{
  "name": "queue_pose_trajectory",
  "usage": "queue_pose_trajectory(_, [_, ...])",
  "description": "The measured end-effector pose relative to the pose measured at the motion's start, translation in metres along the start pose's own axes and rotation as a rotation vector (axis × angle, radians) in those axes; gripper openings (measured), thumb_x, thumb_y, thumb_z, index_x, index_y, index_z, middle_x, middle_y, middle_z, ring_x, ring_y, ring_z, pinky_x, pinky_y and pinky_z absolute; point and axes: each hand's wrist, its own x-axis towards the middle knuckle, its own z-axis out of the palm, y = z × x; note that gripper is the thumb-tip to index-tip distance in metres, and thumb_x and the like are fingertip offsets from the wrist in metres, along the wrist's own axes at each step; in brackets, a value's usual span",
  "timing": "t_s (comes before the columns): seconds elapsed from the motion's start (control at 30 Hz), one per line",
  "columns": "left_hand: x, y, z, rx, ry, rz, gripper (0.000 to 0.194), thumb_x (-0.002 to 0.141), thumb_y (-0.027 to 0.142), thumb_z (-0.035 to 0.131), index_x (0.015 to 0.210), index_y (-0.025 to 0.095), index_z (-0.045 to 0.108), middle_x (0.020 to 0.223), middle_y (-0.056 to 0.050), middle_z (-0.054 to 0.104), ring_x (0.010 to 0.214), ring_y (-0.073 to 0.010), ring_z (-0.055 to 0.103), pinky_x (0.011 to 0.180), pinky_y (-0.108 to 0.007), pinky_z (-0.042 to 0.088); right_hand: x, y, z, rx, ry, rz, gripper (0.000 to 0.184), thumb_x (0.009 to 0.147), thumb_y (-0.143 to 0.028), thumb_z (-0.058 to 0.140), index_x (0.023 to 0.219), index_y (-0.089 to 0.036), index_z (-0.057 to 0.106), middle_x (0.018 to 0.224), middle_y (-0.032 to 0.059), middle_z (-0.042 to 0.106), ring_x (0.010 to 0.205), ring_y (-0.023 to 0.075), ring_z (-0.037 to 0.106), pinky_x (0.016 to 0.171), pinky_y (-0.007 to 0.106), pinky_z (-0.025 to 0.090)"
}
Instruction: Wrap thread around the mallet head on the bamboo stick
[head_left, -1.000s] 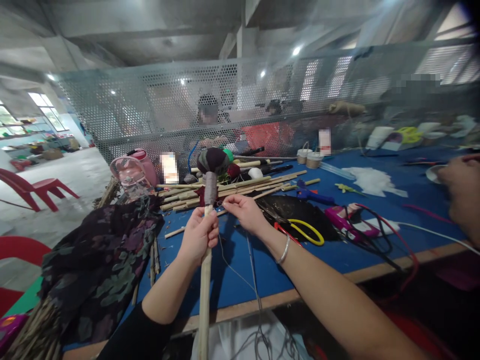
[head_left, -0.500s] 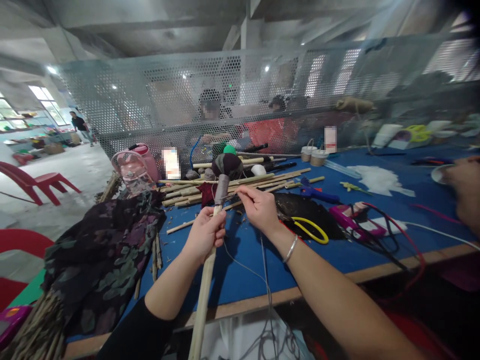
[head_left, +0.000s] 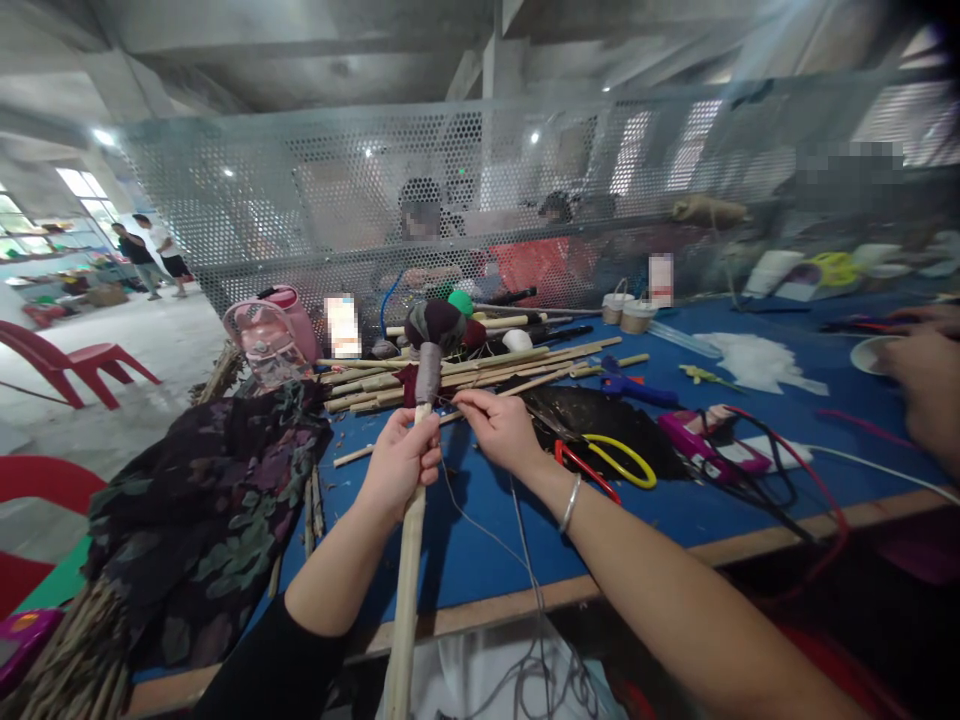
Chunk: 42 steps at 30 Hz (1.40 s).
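Your left hand (head_left: 401, 460) wraps the smooth, pale stick (head_left: 407, 590) just below its tight grey thread wrapping (head_left: 428, 374); your right hand (head_left: 495, 425) pinches fine thread (head_left: 451, 403) beside it.

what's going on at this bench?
The left hand grips a pale wooden stick just below a section wrapped in grey cord. The right hand pinches thin grey string beside the wrap's lower end. Scissors with red and yellow handles lie on the blue table, and another person's hand is at the far right.
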Motion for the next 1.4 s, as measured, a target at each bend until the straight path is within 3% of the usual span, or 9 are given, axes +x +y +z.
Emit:
queue_pose_trajectory(0.23, [-0.004,-0.001,0.003,-0.001,-0.094,0.02,0.031,0.069,0.037,0.066,0.079,0.02,0.042,0.062,0.005,0.051,0.039,-0.0033,0.041,0.032,-0.012,0.031,0.009,0.001,-0.001,0.299,-0.017,0.131,0.018,0.079,-0.027,0.052,0.082,-0.018,0.067,0.081,0.0037,0.067,0.08,0.0181,0.06,0.076,0.03,0.044])
queue_pose_trajectory(0.37, [-0.005,0.003,0.0,0.046,-0.141,-0.139,0.033,0.068,0.039,0.067,0.091,0.019,0.052,0.082,-0.002,0.058,0.056,-0.0075,0.054,0.045,-0.018,0.048,0.01,0.007,-0.004,0.505,-0.083,0.202,0.018,0.075,-0.032,0.056,0.078,-0.016,0.062,0.07,0.0012,0.062,0.069,0.0148,0.056,0.068,0.027,0.043])
queue_pose_trajectory(0.47, [-0.003,0.003,-0.001,0.009,-0.124,-0.18,0.032,0.069,0.04,0.066,0.091,0.019,0.054,0.075,0.001,0.054,0.046,-0.0036,0.046,0.036,-0.013,0.038,0.009,0.012,-0.003,0.61,-0.122,0.335,0.023,0.071,-0.038,0.061,0.074,-0.016,0.056,0.054,-0.0046,0.049,0.049,0.0088,0.043,0.051,0.022,0.036])
queue_pose_trajectory(0.6, [-0.004,0.0,0.002,0.022,-0.056,-0.034,0.031,0.071,0.041,0.064,0.087,0.019,0.05,0.065,0.004,0.049,0.038,-0.0011,0.035,0.031,-0.011,0.025,0.009,0.014,0.002,0.662,-0.164,0.405,0.028,0.069,-0.042,0.064,0.07,-0.017,0.051,0.048,-0.0086,0.037,0.04,0.0056,0.027,0.042,0.021,0.022])
queue_pose_trajectory(0.73, [-0.006,-0.003,0.005,0.162,0.0,0.038,0.04,0.064,0.035,0.071,0.091,0.019,0.046,0.065,0.003,0.057,0.035,-0.002,0.035,0.031,-0.013,0.026,0.011,0.013,0.0,0.64,-0.122,0.378,0.027,0.07,-0.041,0.063,0.07,-0.017,0.05,0.047,-0.0089,0.035,0.041,0.0057,0.025,0.042,0.021,0.019])
queue_pose_trajectory(0.9, [-0.004,-0.002,0.004,0.132,-0.022,0.068,0.03,0.068,0.035,0.067,0.081,0.016,0.046,0.073,-0.002,0.061,0.042,-0.004,0.045,0.034,-0.014,0.033,0.01,0.01,-0.003,0.681,-0.176,0.394,0.029,0.07,-0.043,0.063,0.07,-0.018,0.049,0.048,-0.0087,0.036,0.04,0.0056,0.024,0.042,0.022,0.019])
queue_pose_trajectory(1.03, [-0.003,0.002,-0.001,0.076,-0.087,-0.03,0.031,0.071,0.036,0.064,0.091,0.015,0.053,0.08,-0.004,0.06,0.056,-0.0064,0.052,0.042,-0.014,0.041,0.01,0.012,-0.003,0.713,-0.179,0.395,0.027,0.071,-0.041,0.063,0.071,-0.017,0.05,0.048,-0.0088,0.036,0.04,0.0054,0.023,0.041,0.022,0.017])
queue_pose_trajectory(1.17, [-0.003,0.002,-0.002,0.017,-0.104,-0.133,0.035,0.07,0.041,0.065,0.09,0.014,0.054,0.07,0.001,0.05,0.047,-0.0032,0.043,0.036,-0.012,0.032,0.011,0.016,-0.003,0.669,-0.133,0.393,0.026,0.07,-0.039,0.063,0.069,-0.017,0.05,0.046,-0.0087,0.035,0.04,0.0055,0.024,0.041,0.022,0.018])
queue_pose_trajectory(1.4, [-0.002,-0.002,0.0,0.07,-0.045,0.014,0.038,0.065,0.039,0.07,0.083,0.018,0.044,0.058,0.006,0.046,0.037,-0.0016,0.033,0.033,-0.012,0.022,0.011,0.008,-0.003,0.638,-0.109,0.356,0.026,0.071,-0.04,0.063,0.068,-0.017,0.049,0.047,-0.0084,0.035,0.042,0.0059,0.025,0.043,0.022,0.019])
